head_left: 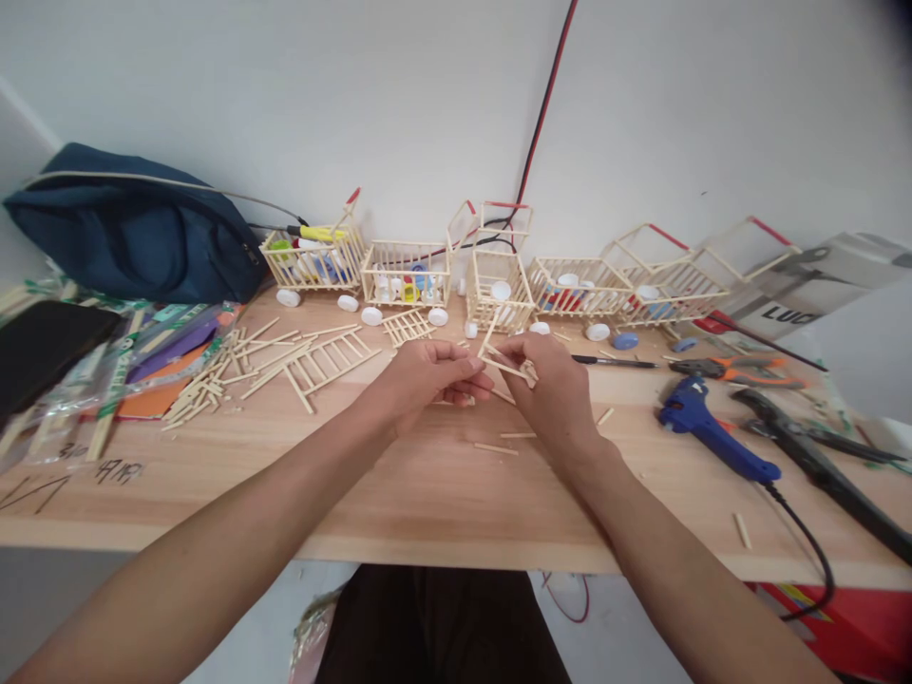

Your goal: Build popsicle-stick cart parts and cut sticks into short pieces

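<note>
Over the middle of the wooden bench, my two hands meet at a small frame of thin wooden sticks (504,363). My right hand (556,389) has its fingers closed round the frame's right side. My left hand (443,373) pinches the frame's left end between thumb and fingertips; its other fingers are curled below. Part of the frame is hidden behind my right fingers. Close behind my hands stands a miniature stick shopping cart (499,285) with white wheels. Loose sticks (497,448) lie on the bench just below my hands.
More miniature carts (406,274) line the wall. Left are a ladder-like stick panel (332,364), a stick pile (206,385), a blue bag (135,223) and a dark phone-like slab (53,347). Right are a blue glue gun (712,432), orange-handled pliers (741,369) and a black-handled tool (819,465).
</note>
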Tool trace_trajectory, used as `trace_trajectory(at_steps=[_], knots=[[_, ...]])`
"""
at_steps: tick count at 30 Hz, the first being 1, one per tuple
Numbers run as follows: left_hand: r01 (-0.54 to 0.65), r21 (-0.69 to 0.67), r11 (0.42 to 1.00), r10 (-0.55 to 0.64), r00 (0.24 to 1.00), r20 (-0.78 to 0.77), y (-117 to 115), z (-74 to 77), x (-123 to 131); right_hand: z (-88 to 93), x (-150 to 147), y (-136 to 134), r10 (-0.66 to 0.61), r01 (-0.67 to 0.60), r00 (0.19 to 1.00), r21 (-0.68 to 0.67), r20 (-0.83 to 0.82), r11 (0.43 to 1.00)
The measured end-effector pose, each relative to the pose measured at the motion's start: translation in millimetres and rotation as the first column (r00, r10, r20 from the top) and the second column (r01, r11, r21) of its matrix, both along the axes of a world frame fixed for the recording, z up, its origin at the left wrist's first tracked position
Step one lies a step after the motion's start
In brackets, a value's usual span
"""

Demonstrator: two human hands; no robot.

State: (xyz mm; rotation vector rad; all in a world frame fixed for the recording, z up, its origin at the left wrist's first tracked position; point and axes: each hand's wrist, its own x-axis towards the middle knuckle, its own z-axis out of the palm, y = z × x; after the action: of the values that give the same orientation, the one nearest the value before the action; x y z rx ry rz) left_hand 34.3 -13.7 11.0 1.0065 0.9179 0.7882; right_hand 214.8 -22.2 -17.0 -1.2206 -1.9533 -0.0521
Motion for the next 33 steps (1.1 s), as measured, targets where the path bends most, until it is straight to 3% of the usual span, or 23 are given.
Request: trace_trajectory(at_steps=[5, 9, 12, 17, 21, 24, 27, 30, 33], knots=[[-0.051, 0.072, 0.996, 0.056, 0.996, -0.067, 3, 0.6, -1, 2.9, -1, -1, 0.057, -0.070, 0.995, -0.158, -0.085, 0.985], [-0.038, 0.179, 0.983, 0.067, 0.985, -0.162, 10, 1.3, -7, 6.3, 8, 3, 0.143, -0.176, 0.982, -0.315, -0.128, 0.932], [-0.006, 0.287, 0.958, 0.090, 0.956, -0.279, 14, 2.0, -12, 9.9, 20, 7, 0.174, -0.228, 0.969, -0.361, -0.175, 0.904], [0.151, 0.510, 0.847, 0.137, 0.865, -0.483, 13, 1.1, -17, 17.9, 27, 7, 0.085, -0.187, 0.925, -0.248, -0.370, 0.951], [0.279, 0.607, 0.744, 0.173, 0.797, -0.578, 10, -0.4, -16, 19.7, 18, 1, 0.093, -0.154, 0.965, -0.246, -0.243, 0.957], [0.313, 0.630, 0.710, 0.164, 0.797, -0.582, 8, -0.3, -15, 16.7, 13, 0, 0.130, -0.173, 0.979, -0.305, -0.157, 0.936], [0.296, 0.652, 0.698, 0.181, 0.808, -0.561, 8, 0.4, -15, 12.8, 11, 1, 0.121, -0.164, 0.982, -0.336, -0.146, 0.927], [0.191, 0.681, 0.707, 0.249, 0.834, -0.492, 9, 0.1, -14, 10.1, 11, 2, 0.069, -0.141, 0.974, -0.343, -0.214, 0.929], [0.032, 0.603, 0.797, 0.227, 0.909, -0.348, 9, -2.3, -10, 8.6, 11, 2, 0.041, -0.147, 0.954, -0.344, -0.298, 0.928]])
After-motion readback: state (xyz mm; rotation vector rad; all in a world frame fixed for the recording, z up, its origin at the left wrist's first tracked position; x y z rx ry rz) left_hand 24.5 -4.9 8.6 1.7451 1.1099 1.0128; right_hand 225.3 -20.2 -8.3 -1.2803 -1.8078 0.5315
